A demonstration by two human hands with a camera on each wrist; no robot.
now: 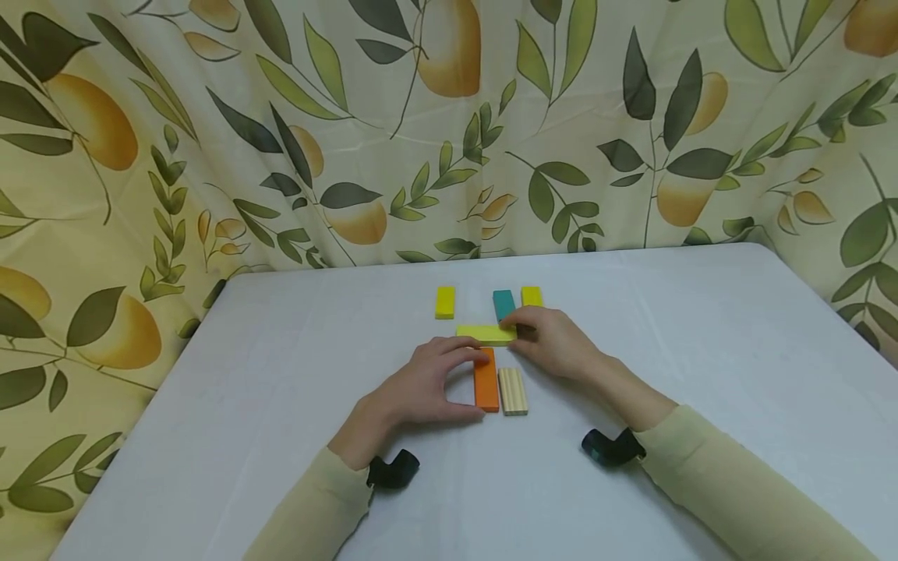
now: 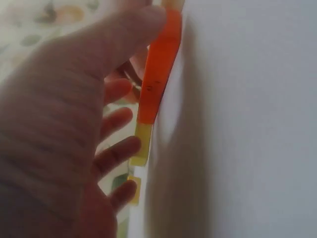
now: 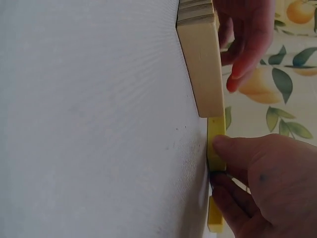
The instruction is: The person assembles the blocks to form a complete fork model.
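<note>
An orange wooden block (image 1: pixel 486 386) lies lengthwise on the table, and my left hand (image 1: pixel 428 378) pinches it between the thumb at its near end and the index finger at its far end. Across that far end lies a long yellow block (image 1: pixel 482 336). My right hand (image 1: pixel 561 347) holds the yellow block's right end, thumb on the near side and fingertips on the far side. To the right of the orange block is a pale striped wooden block (image 1: pixel 514 392). The left wrist view shows the other left fingers (image 2: pixel 119 153) spread loosely beside the orange block.
Beyond the long yellow block stand a small yellow block (image 1: pixel 445 302) on the left, a teal block (image 1: pixel 503 304), and another yellow block (image 1: pixel 532 295) partly behind the right hand. A white cloth covers the table (image 1: pixel 316 335). A fruit-patterned curtain (image 1: pixel 421 156) hangs behind it.
</note>
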